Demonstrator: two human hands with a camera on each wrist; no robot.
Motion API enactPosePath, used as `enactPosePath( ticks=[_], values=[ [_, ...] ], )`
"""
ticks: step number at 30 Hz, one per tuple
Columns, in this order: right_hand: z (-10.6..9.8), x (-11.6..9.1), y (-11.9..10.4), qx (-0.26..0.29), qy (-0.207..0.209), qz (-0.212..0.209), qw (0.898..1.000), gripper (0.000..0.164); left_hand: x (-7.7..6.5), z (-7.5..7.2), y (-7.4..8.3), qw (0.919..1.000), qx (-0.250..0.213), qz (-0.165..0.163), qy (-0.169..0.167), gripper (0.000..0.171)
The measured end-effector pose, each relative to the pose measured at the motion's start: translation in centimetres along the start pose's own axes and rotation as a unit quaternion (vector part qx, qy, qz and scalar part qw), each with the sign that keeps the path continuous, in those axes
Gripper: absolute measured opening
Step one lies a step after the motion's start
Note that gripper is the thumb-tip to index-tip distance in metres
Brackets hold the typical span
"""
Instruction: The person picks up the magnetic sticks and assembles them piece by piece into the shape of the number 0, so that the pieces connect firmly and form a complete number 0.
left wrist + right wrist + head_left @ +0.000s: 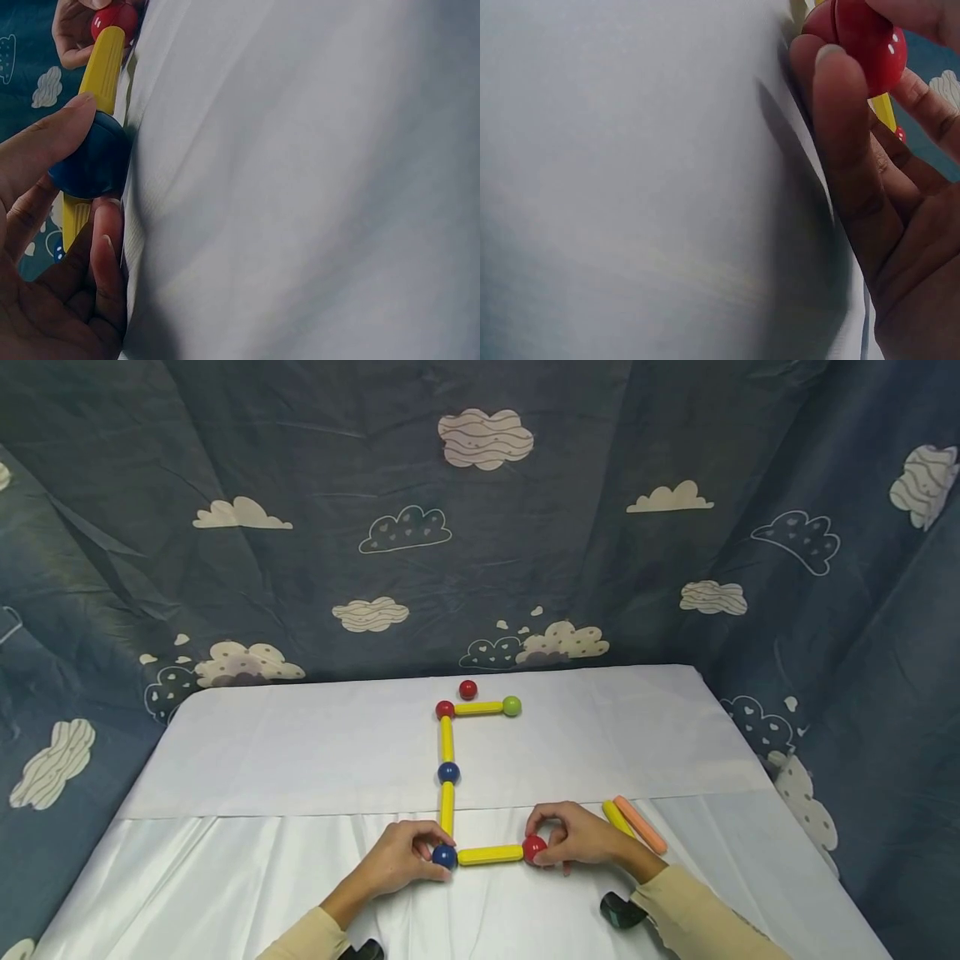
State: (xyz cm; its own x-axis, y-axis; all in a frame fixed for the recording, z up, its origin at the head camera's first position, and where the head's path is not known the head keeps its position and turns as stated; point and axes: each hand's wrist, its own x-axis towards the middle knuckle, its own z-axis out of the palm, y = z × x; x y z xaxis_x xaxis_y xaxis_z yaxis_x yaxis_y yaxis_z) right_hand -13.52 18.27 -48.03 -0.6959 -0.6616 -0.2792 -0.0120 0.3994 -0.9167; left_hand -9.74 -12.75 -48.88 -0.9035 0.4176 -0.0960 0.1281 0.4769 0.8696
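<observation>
My left hand pinches a blue ball at the near corner of a chain of balls and rods. From that ball a yellow rod runs right to a red ball, gripped between the thumb and fingers of my right hand. Another yellow rod leads away from the corner to a second blue ball. Beyond it, a yellow rod reaches a red ball, and a further yellow rod ends at a green ball.
A loose red ball lies near the back edge of the white-covered table. Beside my right forearm lie a yellow rod and an orange rod. A dark cloud-patterned curtain hangs behind the table.
</observation>
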Motion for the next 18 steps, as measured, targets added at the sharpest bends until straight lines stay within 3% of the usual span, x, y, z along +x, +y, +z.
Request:
enactPosePath(
  ticks=[9,18],
  values=[
    [-0.6,-0.6,0.2,-0.023,0.018,-0.014,0.999,0.028,0.1,0.0,0.1,1.0,0.006,-0.002,-0.003,0.031],
    [-3.2,-2.7,0.7,-0.081,0.12,0.007,0.989,0.03,0.1,0.2,0.1,0.9999,0.007,-0.009,-0.002,0.032]
  ],
)
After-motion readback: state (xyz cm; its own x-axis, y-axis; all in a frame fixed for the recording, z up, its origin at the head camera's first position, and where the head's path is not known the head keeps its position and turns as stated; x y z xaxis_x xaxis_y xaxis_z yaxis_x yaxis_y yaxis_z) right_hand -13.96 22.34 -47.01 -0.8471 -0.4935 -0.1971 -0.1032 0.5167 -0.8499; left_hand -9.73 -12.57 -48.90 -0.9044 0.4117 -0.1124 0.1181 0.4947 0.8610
